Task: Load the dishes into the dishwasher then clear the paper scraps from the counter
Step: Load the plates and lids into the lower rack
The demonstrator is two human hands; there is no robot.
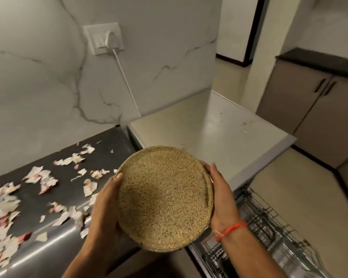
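Both hands clasp a round speckled tan plate (163,197) by its rim, the left hand (107,199) curled around the near-left edge, the right hand (219,195) along the right edge. It hangs above the dark counter's (68,233) corner, beside the open dishwasher rack (269,227). Torn paper scraps (38,177) litter the counter.

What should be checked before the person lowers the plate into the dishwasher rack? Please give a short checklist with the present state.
1. Left hand grips the speckled plate: ok.
2. Right hand grips the opposite rim: ok.
3. Dishwasher rack pulled out: ok.
4. Free slot in the rack: cannot tell, blurred.
5. Plate free of food: ok on the visible face.
6. Paper scraps cleared from the counter: not ok.
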